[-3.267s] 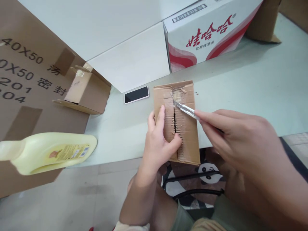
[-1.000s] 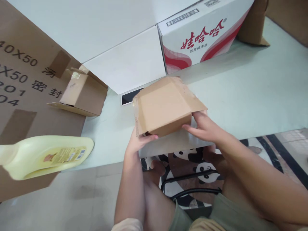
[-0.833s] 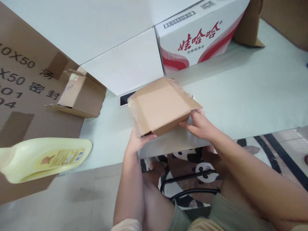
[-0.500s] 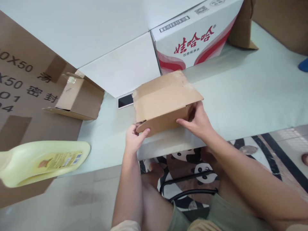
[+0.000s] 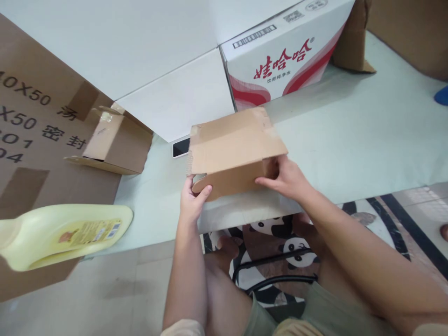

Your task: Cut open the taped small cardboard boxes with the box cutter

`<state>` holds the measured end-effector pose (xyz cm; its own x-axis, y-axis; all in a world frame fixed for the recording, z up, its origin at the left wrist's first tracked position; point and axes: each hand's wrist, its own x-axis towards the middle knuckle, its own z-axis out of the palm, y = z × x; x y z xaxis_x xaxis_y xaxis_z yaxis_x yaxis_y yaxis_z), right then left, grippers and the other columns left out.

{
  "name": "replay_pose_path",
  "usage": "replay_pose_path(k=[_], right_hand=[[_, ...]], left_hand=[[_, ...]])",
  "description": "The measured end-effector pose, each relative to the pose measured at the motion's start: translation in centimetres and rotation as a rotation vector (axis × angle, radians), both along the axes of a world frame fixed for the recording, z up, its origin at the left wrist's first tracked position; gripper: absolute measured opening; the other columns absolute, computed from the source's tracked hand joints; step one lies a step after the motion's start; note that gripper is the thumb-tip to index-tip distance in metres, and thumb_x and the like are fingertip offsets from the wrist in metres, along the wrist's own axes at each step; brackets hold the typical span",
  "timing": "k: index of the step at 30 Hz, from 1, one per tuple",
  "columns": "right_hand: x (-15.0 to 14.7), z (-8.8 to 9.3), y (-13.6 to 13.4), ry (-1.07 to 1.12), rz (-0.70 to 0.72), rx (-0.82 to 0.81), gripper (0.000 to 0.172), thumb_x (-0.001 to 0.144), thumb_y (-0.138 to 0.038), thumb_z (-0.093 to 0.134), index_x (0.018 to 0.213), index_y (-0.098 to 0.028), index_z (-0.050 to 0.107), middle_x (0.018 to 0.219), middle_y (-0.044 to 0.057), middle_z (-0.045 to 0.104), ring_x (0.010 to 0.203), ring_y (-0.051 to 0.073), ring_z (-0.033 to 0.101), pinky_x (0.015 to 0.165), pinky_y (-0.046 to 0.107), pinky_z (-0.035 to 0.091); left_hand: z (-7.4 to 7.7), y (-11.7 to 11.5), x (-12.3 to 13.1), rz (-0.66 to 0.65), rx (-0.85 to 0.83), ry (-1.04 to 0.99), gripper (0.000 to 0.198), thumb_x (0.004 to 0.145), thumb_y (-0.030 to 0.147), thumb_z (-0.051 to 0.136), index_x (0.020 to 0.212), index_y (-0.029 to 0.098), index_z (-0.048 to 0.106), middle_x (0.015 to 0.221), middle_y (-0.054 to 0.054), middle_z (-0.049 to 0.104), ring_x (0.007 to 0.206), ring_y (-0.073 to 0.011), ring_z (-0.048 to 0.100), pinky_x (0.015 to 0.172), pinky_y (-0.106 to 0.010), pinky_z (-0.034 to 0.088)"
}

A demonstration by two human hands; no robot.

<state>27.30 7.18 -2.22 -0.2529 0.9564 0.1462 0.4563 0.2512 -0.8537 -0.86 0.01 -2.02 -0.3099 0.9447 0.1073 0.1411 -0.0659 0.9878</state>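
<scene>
A brown cardboard box (image 5: 234, 144) with ragged, torn edges is between my two hands, over the front part of the cloth-covered table. My left hand (image 5: 193, 198) grips its near left corner, thumb on the front flap and fingers behind it. At the near right corner, my right hand (image 5: 285, 177) is closed on the box, its thumb against the front face and its fingers partly hidden in the side opening. Behind the box's left edge lies a phone (image 5: 180, 148) with a dark screen, partly covered by the box.
White boxes (image 5: 175, 98) and a red-and-white water carton (image 5: 283, 65) stand behind. On the left are a small cardboard box (image 5: 128, 142), a large printed carton (image 5: 31, 126) and a pale yellow bottle (image 5: 70, 235). The pale green tablecloth (image 5: 367, 140) extends right.
Both hands have shifted the cardboard box slightly left and its front face now shows more. The box covers a little more of the phone.
</scene>
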Motion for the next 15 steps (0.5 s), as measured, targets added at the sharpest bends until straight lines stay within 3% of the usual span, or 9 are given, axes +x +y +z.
replay_pose_path(k=[3, 6, 8, 10, 12, 15], right_hand=[[0.1, 0.9, 0.0, 0.029, -0.241, 0.009, 0.041, 0.081, -0.058, 0.063, 0.106, -0.026, 0.056, 0.074, 0.001, 0.063, 0.064, 0.022, 0.056, 0.060, 0.033, 0.042], [0.5, 1.6, 0.0, 0.176, -0.281, 0.021, 0.039, 0.090, -0.062, 0.049, 0.082, -0.024, 0.055, 0.066, 0.000, 0.055, 0.062, 0.018, 0.051, 0.058, 0.030, 0.039], [0.6, 1.7, 0.2, 0.272, -0.258, -0.005, 0.045, 0.092, -0.063, 0.044, 0.071, -0.024, 0.052, 0.065, 0.000, 0.053, 0.064, 0.017, 0.051, 0.058, 0.030, 0.040], [0.5, 1.7, 0.3, 0.329, -0.228, -0.051, 0.042, 0.091, -0.059, 0.047, 0.070, -0.023, 0.055, 0.065, 0.000, 0.054, 0.064, 0.017, 0.052, 0.059, 0.030, 0.042], [0.4, 1.6, 0.3, 0.365, -0.222, -0.080, 0.034, 0.088, -0.053, 0.053, 0.075, -0.023, 0.061, 0.068, 0.000, 0.059, 0.066, 0.018, 0.055, 0.062, 0.031, 0.045], [0.3, 1.4, 0.4, 0.472, -0.228, -0.104, 0.027, 0.087, -0.046, 0.055, 0.084, -0.022, 0.069, 0.074, 0.001, 0.066, 0.070, 0.019, 0.060, 0.068, 0.033, 0.050]], left_hand=[[0.4, -0.4, -0.2, -0.073, -0.012, -0.080, 0.061, 0.066, 0.045, 0.085, 0.118, 0.023, 0.065, 0.099, -0.007, 0.075, 0.081, -0.0227, 0.072, 0.073, -0.033, 0.057], [0.7, -0.8, -0.4, -0.207, -0.048, -0.213, 0.044, 0.067, 0.061, 0.073, 0.086, 0.022, 0.072, 0.069, -0.004, 0.071, 0.053, -0.0206, 0.063, 0.054, -0.035, 0.053], [0.8, -0.8, -0.4, -0.266, -0.101, -0.238, 0.039, 0.069, 0.058, 0.071, 0.065, 0.019, 0.069, 0.053, -0.005, 0.063, 0.043, -0.0197, 0.057, 0.046, -0.035, 0.048], [0.6, -0.5, -0.1, -0.246, -0.141, -0.187, 0.027, 0.066, 0.043, 0.079, 0.062, 0.017, 0.070, 0.059, -0.007, 0.068, 0.052, -0.0221, 0.063, 0.054, -0.036, 0.053], [0.1, 0.0, 0.2, -0.139, -0.157, -0.111, 0.024, 0.061, 0.034, 0.085, 0.075, 0.017, 0.075, 0.079, -0.009, 0.075, 0.073, -0.0250, 0.071, 0.071, -0.037, 0.057], [-1.0, 0.6, 0.0, 0.050, -0.144, -0.086, 0.038, 0.066, 0.045, 0.084, 0.093, 0.020, 0.075, 0.093, -0.008, 0.075, 0.089, -0.0254, 0.071, 0.081, -0.036, 0.057]])
